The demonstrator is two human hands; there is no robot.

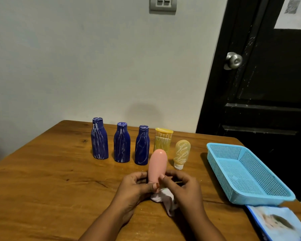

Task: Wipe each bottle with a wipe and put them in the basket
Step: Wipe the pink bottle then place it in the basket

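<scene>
A pink bottle (157, 164) stands upside down in front of me, held at its lower end by my left hand (137, 186) and my right hand (180, 186). A crumpled white wipe (164, 200) hangs under the bottle between both hands, and the right hand's fingers press it there. Behind stand three blue bottles (99, 139) (122, 142) (142, 146) streaked with white marks, a yellow bottle (163, 140) and a small yellow tube (181, 153) on its white cap. The light blue basket (247, 173) sits at the right, with nothing in it.
A blue pack of wipes (278, 223) lies at the table's front right corner, just below the basket. The wooden table (50, 180) ends at a white wall behind the bottles. A black door (268, 84) with a metal knob stands at the right.
</scene>
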